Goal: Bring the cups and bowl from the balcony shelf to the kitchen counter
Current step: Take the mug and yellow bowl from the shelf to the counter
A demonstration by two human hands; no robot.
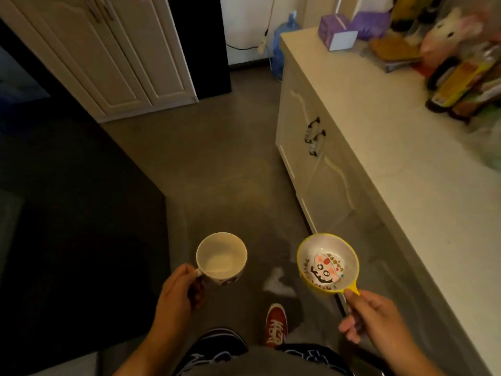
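over the grey floor (206, 164) beside the counter (401, 169), the left hand (179, 291) grips the white cup (221, 258) by its handle, the right hand (371, 316) pinches the yellow bowl's (327, 263) handle.

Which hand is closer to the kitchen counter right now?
Right. The right hand, holding the yellow bowl, is just beside the counter; the left hand, holding the cup, is farther out over the floor.

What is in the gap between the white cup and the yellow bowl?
Nothing at their height. In the head view, only grey floor with a pale patch shows between the cup and the bowl, and a red shoe lower down.
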